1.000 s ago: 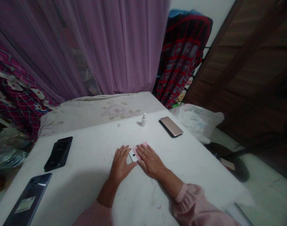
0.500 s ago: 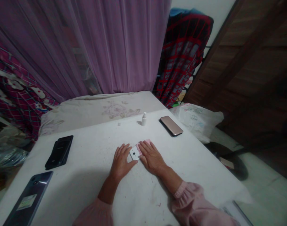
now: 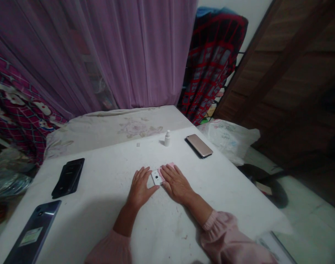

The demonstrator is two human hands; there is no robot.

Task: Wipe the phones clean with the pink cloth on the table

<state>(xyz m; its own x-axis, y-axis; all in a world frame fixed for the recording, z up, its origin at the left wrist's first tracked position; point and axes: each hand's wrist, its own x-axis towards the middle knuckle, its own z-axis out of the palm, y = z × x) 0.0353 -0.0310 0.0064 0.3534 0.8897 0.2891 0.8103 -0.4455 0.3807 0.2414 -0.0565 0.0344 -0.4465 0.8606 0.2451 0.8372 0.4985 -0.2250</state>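
Note:
My left hand [image 3: 140, 187] and my right hand [image 3: 175, 184] lie flat on a white table top [image 3: 101, 183], fingers spread. Between them sits a small white plastic cassette [image 3: 156, 178] with a dark round hole, possibly a rapid test cassette. My left thumb is against its edge. A pink paper packet [image 3: 170, 165] lies partly under my right fingers, which hide most of it. Farther back stand a small white dropper bottle [image 3: 167, 138] and a tiny white square piece [image 3: 138, 145].
Phones lie on the table: a black one [image 3: 68, 178] and a dark blue one [image 3: 32, 234] at left, a gold one [image 3: 199, 145] at back right. Behind the table is floral bedding [image 3: 115, 128]. A white plastic bag [image 3: 228, 141] is beyond the right edge.
The whole view has shifted slightly. My hands, the cassette and the packet keep nearly the same places relative to each other.

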